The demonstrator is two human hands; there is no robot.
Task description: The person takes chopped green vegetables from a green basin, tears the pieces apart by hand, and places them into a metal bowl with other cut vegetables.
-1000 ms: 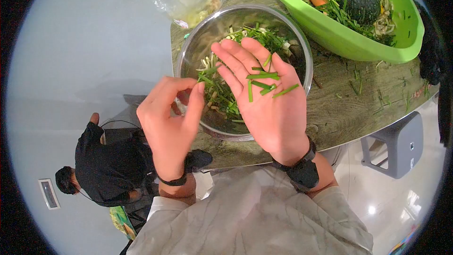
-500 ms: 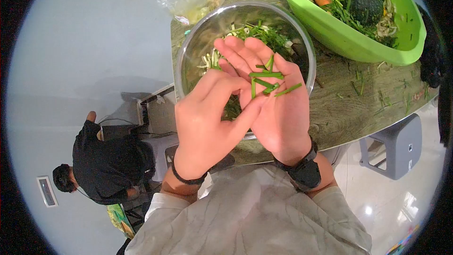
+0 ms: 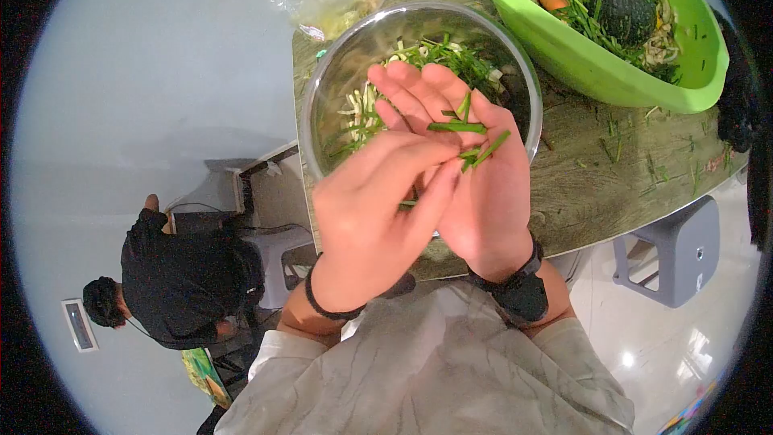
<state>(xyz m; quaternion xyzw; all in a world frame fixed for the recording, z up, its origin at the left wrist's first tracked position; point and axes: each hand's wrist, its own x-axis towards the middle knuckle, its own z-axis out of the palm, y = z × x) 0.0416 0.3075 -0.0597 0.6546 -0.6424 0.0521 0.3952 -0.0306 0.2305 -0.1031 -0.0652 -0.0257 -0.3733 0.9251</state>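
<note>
My right hand (image 3: 483,185) is palm up over the steel bowl (image 3: 310,105), fingers stretched out. Cut green chive pieces (image 3: 456,126) lie loose across its palm and finger bases. My left hand (image 3: 386,209) comes in from the left, thumb and forefinger pinched together on a chive piece (image 3: 469,163) at the palm. Its fingertips partly cover that piece. Below both hands, the bowl holds more cut greens (image 3: 459,56) and pale white strips (image 3: 358,109); the hands hide much of its contents.
A green basin (image 3: 596,84) with a dark pumpkin (image 3: 624,4), carrots and greens stands at the back right. A plastic bag (image 3: 338,0) lies behind the bowl. Chive scraps dot the wooden table (image 3: 580,193). A person in black (image 3: 185,274) sits at left; a grey stool (image 3: 676,250) stands right.
My left hand has moved slightly right and down, its thumb and forefinger closing at the right palm. Fewer chive pieces show on the palm. The right hand stays nearly still.
</note>
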